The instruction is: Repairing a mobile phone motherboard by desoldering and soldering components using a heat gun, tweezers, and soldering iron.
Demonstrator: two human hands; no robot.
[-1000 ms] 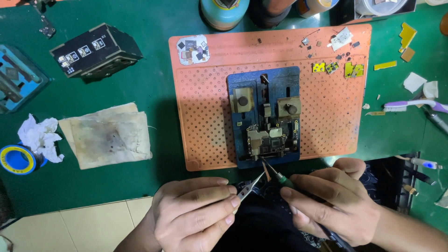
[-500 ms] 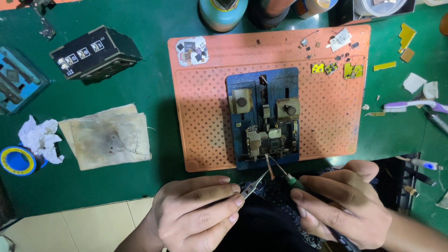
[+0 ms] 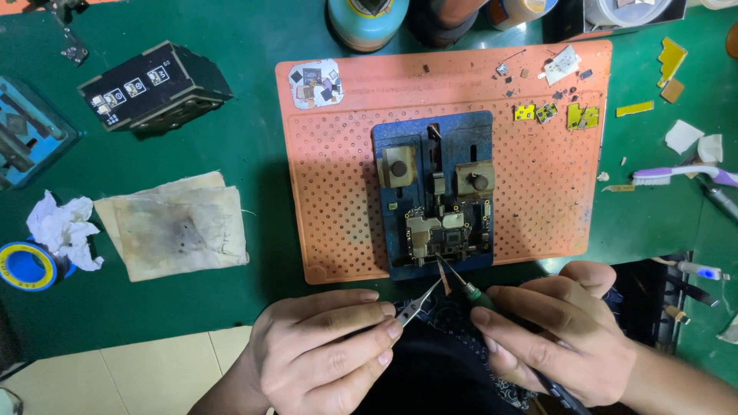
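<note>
Together, left hand [image 3: 327,350] pinches tweezers [image 3: 419,304], right hand [image 3: 557,334] grips a green-collared probe [image 3: 461,284] over the circuit board [image 3: 442,234].

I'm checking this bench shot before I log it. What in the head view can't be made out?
- Where the tweezers tips and the green-handled tool tip meet the circuit board: too small to tell contact.
- Tiny parts on the orange mat: too small to identify.
- Tool handle rear: hidden under the right hand.
- Containers at the top: cut off by the frame edge.
- Left hand wrist: cut off at the bottom edge.
</note>
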